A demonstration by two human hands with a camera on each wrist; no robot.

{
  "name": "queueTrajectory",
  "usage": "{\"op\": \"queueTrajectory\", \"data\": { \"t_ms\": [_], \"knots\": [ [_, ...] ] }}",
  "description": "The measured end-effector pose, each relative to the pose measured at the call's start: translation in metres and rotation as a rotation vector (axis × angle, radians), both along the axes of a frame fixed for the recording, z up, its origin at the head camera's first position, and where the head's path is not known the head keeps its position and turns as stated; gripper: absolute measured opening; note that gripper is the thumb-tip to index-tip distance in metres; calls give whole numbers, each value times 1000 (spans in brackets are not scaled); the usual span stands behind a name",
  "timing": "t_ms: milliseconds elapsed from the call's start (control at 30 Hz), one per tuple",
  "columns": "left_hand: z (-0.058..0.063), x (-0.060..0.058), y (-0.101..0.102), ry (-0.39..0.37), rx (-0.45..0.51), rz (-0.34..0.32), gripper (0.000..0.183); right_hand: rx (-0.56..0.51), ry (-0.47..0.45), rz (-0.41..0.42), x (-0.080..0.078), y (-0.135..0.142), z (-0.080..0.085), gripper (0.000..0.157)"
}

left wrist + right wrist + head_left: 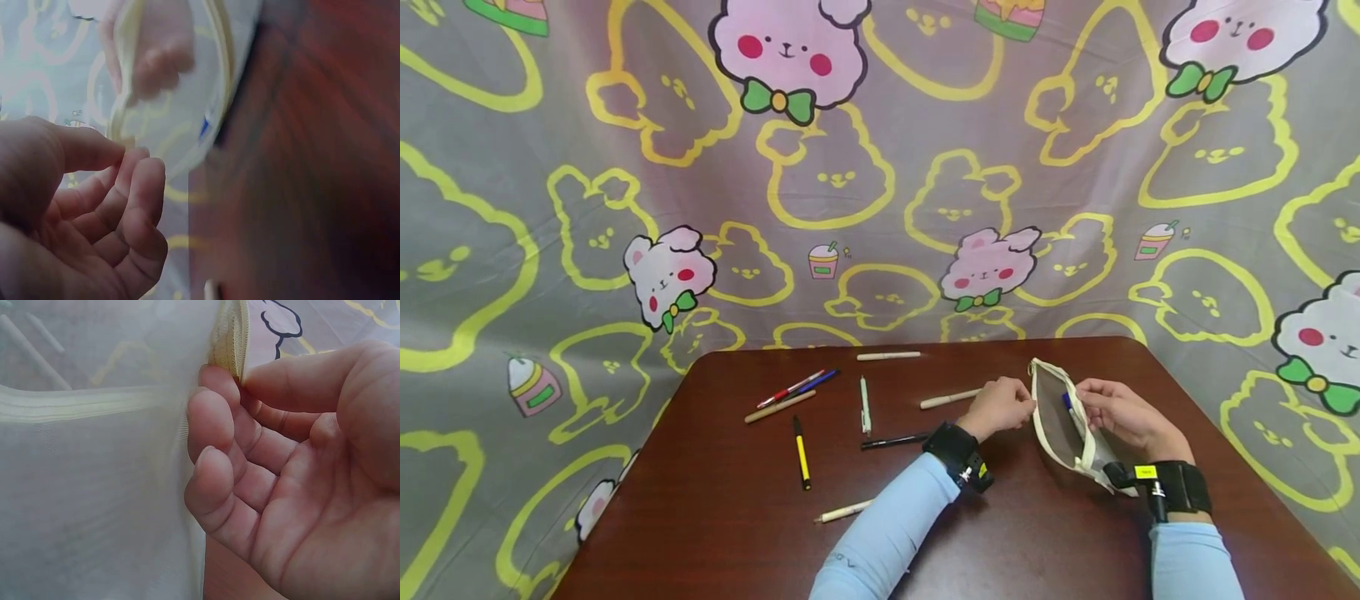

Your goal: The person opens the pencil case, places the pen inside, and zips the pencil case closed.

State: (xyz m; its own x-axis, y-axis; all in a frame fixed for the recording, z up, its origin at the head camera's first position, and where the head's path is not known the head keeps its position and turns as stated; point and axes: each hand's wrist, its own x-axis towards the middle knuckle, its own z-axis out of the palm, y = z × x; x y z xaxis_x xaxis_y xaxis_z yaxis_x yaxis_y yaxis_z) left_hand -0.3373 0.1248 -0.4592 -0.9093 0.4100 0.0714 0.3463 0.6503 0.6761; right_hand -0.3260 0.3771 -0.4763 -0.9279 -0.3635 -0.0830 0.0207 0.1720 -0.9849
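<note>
A translucent zip pouch [1101, 454] with cream zipper edges is held up above the right part of the table, its mouth spread apart. My left hand [1000, 408] pinches the zipper edge on the left; the left wrist view shows thumb and fingertip meeting on the cream band [130, 56]. On the opposite side, my right hand [1120, 412] grips the other edge, with thumb and forefinger on the zipper tape [240, 344] in the right wrist view. Inside the pouch a blue-ended pen [1067, 401] shows; the rest of it is partly hidden.
Loose pens lie left of the pouch: a red pen [790, 388], a blue pen [820, 381], a tan pen [780, 406], a yellow marker [802, 454], a mint pen [865, 406], a black pen [895, 441] and several pale ones. A patterned curtain [880, 192] hangs behind the table [700, 517].
</note>
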Motion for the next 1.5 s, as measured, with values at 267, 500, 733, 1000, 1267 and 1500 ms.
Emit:
{"op": "queueTrajectory", "data": {
  "t_ms": [267,500,733,1000,1267,1500],
  "knots": [
    [11,-17,-30,232,-273,48,10,26,33,1,0,-1,6,26],
    [17,-30,-41,287,-566,99,34,24,16,-28,1,-3,7,20],
    [4,-34,-45,227,-713,120,42,22,-13,-39,6,-2,5,20],
    [-11,-34,-53,164,-756,117,39,9,-22,-26,8,-1,-2,24],
    [-18,-41,-60,137,-729,108,21,-7,-20,-14,7,-4,-1,15],
    [-16,-48,-62,162,-664,105,5,16,-23,-25,5,-6,6,17]
  ]
}}
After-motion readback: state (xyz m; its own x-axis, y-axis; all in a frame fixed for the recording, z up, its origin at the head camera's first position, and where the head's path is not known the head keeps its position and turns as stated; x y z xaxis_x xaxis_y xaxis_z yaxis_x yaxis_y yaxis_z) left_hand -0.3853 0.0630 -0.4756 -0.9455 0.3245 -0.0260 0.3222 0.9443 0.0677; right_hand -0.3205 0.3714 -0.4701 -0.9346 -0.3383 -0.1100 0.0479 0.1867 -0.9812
